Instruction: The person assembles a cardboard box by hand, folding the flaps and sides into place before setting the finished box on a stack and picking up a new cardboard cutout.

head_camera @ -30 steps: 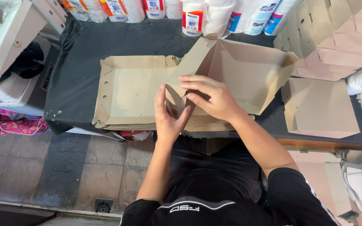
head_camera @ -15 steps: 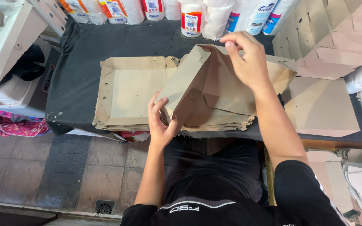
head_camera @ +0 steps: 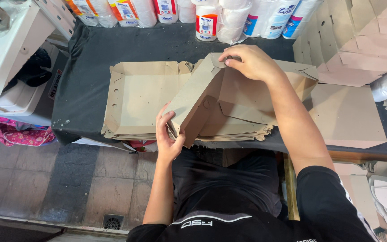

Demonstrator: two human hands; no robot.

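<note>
A brown box blank (head_camera: 220, 101) is being folded on the stack (head_camera: 139, 96) at the table's (head_camera: 81, 80) front edge. Its near corner is gripped by the left hand (head_camera: 169, 139); its far flap is pinched by the right hand (head_camera: 249, 62). Next, the flap likely needs tucking in.

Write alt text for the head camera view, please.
Seen from above, a person folds a brown cardboard box on a dark table: left hand grips its near corner, right hand presses the far edge. It rests on a stack of flat boxes.
</note>
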